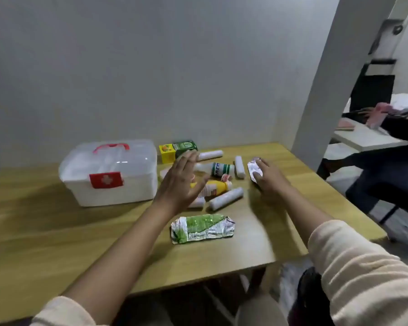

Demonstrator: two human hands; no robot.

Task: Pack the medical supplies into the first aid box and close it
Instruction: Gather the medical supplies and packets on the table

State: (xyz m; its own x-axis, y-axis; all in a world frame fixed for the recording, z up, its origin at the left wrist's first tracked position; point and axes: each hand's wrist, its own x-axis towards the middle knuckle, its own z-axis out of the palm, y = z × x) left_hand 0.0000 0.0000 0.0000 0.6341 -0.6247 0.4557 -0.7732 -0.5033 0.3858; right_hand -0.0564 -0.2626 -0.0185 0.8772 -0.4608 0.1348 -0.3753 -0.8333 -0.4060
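The white first aid box (108, 175), lid shut, with a red handle and a red cross label, stands at the left on the wooden table (57, 231). To its right lie white bandage rolls (225, 198), a white bottle with a green label (218, 170), a yellow bottle (216, 187), a green and yellow carton (177, 150) and a crumpled green and silver packet (201, 228). My left hand (183, 182) hovers open, palm to the right, over the bottles. My right hand (267, 176) rests on a silver blister pack (253, 169) at the right.
A grey wall runs behind the table and a pillar (320, 78) stands at the right. Past the table's right edge are another desk (368, 137) with clutter and a dark chair (372, 92).
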